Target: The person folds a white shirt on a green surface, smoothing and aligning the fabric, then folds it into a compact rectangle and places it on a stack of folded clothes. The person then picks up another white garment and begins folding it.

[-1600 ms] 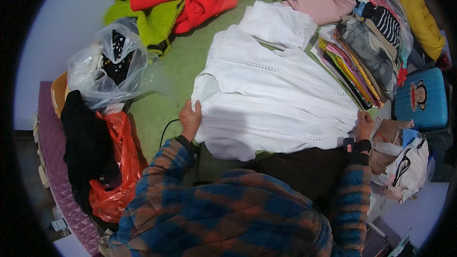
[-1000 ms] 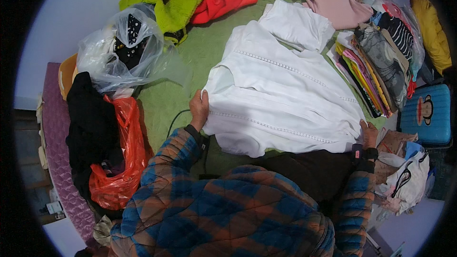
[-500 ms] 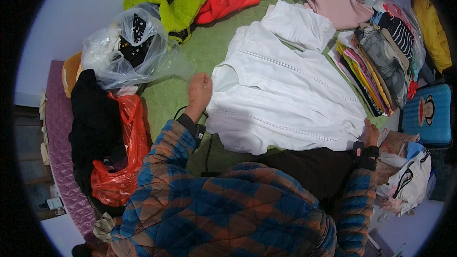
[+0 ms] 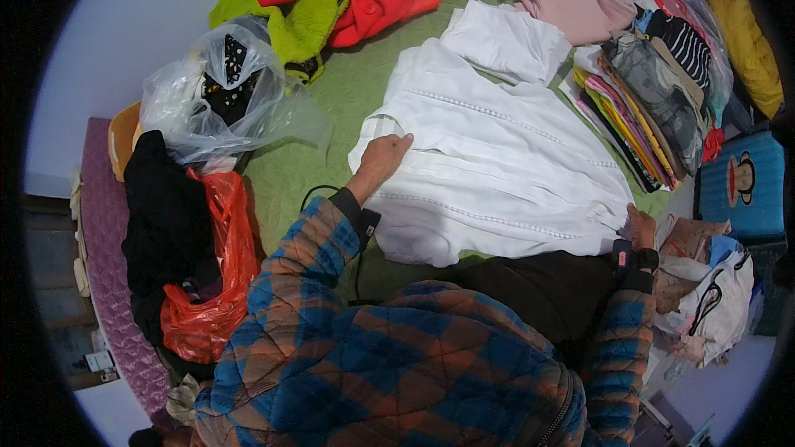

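Note:
A white blouse (image 4: 497,157) with rows of openwork trim lies spread in front of me, its neck opening toward the left and its hem toward the right. At the neckline, my left hand (image 4: 385,157) is closed, pinching the cloth edge between thumb and fingers. My right hand (image 4: 641,225) grips the near corner of the hem, where the fabric bunches slightly; part of its fingers is hidden. Beyond the blouse lies a folded white garment (image 4: 513,41), touching its far side.
A stack of folded clothes (image 4: 625,120) stands at the right, beside a blue case (image 4: 741,182). On the left are a clear plastic bag (image 4: 186,103) and a red plastic bag (image 4: 224,281). Red and green garments (image 4: 368,4) lie at the back on the green cover (image 4: 290,190).
My left hand has moved right from beside the collar onto the neckline and closed on the cloth. My right hand stays at the hem, which now looks more gathered. The view has shifted slightly.

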Motion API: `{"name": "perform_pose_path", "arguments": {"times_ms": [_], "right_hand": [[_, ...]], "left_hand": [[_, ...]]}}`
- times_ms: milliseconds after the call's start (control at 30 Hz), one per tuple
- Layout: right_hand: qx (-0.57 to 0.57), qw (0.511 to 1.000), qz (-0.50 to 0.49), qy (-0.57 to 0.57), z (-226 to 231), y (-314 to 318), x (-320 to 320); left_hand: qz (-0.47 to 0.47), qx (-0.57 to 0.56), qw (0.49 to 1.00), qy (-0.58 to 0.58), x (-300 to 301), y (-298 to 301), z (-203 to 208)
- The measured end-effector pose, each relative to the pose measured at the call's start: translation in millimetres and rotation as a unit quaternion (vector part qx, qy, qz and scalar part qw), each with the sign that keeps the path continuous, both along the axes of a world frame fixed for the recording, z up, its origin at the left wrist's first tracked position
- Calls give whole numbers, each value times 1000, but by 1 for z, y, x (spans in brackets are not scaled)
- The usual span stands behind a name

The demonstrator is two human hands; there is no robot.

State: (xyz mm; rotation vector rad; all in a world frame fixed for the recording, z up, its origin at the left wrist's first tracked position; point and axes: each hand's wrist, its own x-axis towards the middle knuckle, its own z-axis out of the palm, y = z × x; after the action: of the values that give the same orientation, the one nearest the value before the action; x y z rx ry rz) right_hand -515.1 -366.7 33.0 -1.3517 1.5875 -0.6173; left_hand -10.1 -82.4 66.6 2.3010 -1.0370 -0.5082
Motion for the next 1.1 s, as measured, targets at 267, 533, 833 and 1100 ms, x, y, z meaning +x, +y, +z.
{"name": "perform_pose_path", "arguments": {"times_ms": [267, 533, 833, 1100], "right_hand": [[-28, 999, -18, 7, 2, 1, 0], [-102, 994, -30, -23, -11, -4, -7], [-146, 989, -32, -14, 4, 7, 9], [-128, 983, -108, -79, 23, 16, 33]], "left_hand": [[33, -76, 997, -9, -3, -8, -22], [17, -110, 990, 81, 17, -1, -39], [-4, -195, 965, 176, 15, 11, -37], [-28, -165, 971, 171, 39, 11, -58]]}}
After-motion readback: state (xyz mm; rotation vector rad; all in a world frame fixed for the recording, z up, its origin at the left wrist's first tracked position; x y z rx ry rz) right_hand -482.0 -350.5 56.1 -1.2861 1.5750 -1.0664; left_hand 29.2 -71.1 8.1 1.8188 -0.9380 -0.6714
